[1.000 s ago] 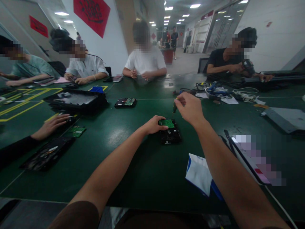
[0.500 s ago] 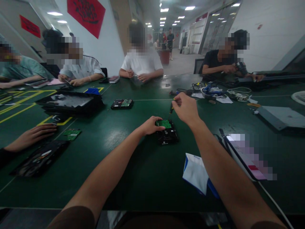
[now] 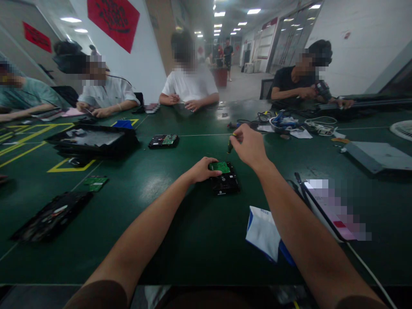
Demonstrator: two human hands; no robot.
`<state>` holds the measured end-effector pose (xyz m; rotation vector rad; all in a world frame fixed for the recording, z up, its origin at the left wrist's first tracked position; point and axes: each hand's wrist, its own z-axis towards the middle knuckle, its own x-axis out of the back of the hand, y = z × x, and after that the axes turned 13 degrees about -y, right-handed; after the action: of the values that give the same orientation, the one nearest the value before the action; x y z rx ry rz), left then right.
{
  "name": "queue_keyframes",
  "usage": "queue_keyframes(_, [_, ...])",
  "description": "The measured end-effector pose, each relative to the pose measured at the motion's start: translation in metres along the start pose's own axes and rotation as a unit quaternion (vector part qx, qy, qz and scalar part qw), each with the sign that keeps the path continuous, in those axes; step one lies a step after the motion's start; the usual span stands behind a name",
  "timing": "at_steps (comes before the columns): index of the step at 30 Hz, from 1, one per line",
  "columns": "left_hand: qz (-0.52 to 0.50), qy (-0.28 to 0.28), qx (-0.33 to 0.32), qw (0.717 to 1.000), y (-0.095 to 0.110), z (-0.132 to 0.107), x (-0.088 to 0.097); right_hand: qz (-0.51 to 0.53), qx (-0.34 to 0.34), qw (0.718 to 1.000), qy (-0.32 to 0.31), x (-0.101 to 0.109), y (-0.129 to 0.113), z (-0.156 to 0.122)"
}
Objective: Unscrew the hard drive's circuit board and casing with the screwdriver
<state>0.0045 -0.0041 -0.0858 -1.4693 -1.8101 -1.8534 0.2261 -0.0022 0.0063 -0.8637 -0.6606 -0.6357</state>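
A hard drive [image 3: 224, 183] with a green circuit board on its upper face lies on the dark green table in front of me. My left hand [image 3: 206, 170] grips the drive's left side, with the thumb over the edge of the board. In my right hand [image 3: 247, 142] I pinch a small screwdriver [image 3: 229, 145], its handle dark with yellow. The screwdriver points down over the drive's far right corner. Its thin shaft is too faint to show whether the tip touches the drive.
Another hard drive [image 3: 163, 141] lies farther off, beside a black tray [image 3: 93, 143]. At left are a dismantled black drive [image 3: 53, 216] and a loose circuit board [image 3: 96, 183]. A white-blue packet [image 3: 263, 231], a phone-like device [image 3: 331, 210] and a grey metal case [image 3: 380, 156] stand right. Several people sit around.
The co-worker's hand at the left has drawn back almost out of view. My hands keep nearly the same place on the drive and screwdriver; the view has shifted slightly.
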Motion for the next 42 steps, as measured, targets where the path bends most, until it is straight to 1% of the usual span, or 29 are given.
queue_keyframes(4, [0.002, 0.001, 0.002, 1.0, 0.003, -0.001, 0.001, -0.011, 0.036, 0.999, -0.004, 0.0, 0.0, -0.001])
queue_keyframes(6, [0.001, 0.004, 0.001, 1.0, 0.005, -0.002, 0.001, -0.022, 0.044, 0.999, -0.003, 0.0, 0.0, -0.001])
queue_keyframes(12, [-0.007, 0.006, -0.003, 1.0, 0.012, -0.008, 0.003, -0.008, 0.006, 1.0, 0.0, 0.0, 0.002, 0.0])
queue_keyframes(18, [-0.011, 0.004, -0.009, 1.0, 0.009, -0.006, 0.002, -0.019, 0.039, 0.999, -0.01, 0.001, -0.002, -0.001])
queue_keyframes(21, [-0.008, 0.005, -0.01, 1.0, 0.006, -0.004, 0.002, -0.021, 0.023, 0.999, -0.007, 0.001, -0.002, -0.001])
queue_keyframes(23, [-0.001, 0.007, -0.012, 1.0, 0.004, -0.003, 0.002, -0.006, 0.008, 1.0, -0.003, 0.001, -0.001, 0.0])
queue_keyframes(25, [0.009, 0.011, -0.018, 1.0, 0.002, -0.001, 0.001, 0.007, 0.006, 1.0, -0.009, 0.001, -0.001, 0.0])
queue_keyframes(30, [0.019, 0.008, -0.026, 0.999, 0.0, 0.0, 0.001, -0.006, 0.038, 0.999, -0.021, 0.001, -0.001, 0.0])
queue_keyframes(32, [0.018, 0.009, -0.023, 1.0, 0.002, -0.001, 0.002, -0.01, 0.032, 0.999, -0.014, 0.001, -0.001, 0.0])
queue_keyframes(36, [0.001, 0.003, -0.009, 1.0, 0.01, -0.005, 0.003, 0.009, -0.004, 1.0, -0.005, 0.0, 0.001, 0.0])
queue_keyframes(38, [-0.007, 0.003, -0.004, 1.0, 0.013, -0.008, 0.004, 0.02, -0.002, 1.0, -0.007, 0.0, 0.0, 0.0])
queue_keyframes(42, [-0.013, 0.006, -0.004, 1.0, 0.016, -0.01, 0.004, 0.024, 0.024, 0.999, -0.022, 0.0, -0.001, 0.0])
